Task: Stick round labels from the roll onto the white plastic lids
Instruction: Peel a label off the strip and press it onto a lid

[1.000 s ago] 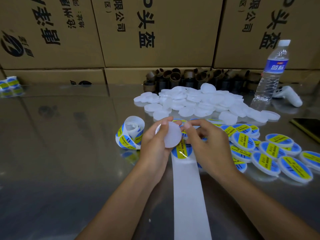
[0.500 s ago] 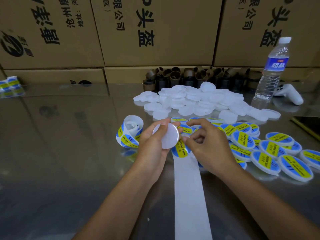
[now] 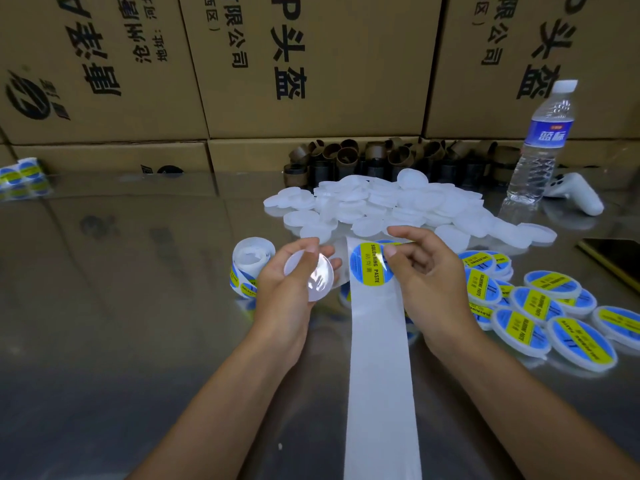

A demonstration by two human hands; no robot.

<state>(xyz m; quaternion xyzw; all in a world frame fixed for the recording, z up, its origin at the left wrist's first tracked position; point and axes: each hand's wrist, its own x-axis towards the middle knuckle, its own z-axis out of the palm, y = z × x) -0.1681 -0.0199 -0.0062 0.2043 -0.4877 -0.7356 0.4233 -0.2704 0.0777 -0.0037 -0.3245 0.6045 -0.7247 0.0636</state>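
On a shiny table (image 3: pixel 104 306) in front of brown boxes (image 3: pixel 311 64), the left hand (image 3: pixel 287 299) holds one plain white lid (image 3: pixel 310 277) with its fingers curled round it. Just beside it, the right hand (image 3: pixel 429 282) pinches a blue and yellow round label (image 3: pixel 369 266) at the top of the white paper strip (image 3: pixel 379 358). The roll (image 3: pixel 247 268) sits left of the hands, plain lids (image 3: pixel 381 202) behind, labelled lids (image 3: pixel 536 306) on the right

1. Two bare forearms fill the lower part of the frame: the left forearm (image 3: pixel 214 403) and the right forearm (image 3: pixel 512 403).
2. The left hand (image 3: pixel 284 306) and right hand (image 3: pixel 433 289) are uncovered.
3. The fingernails (image 3: pixel 389 250) are short and plain.
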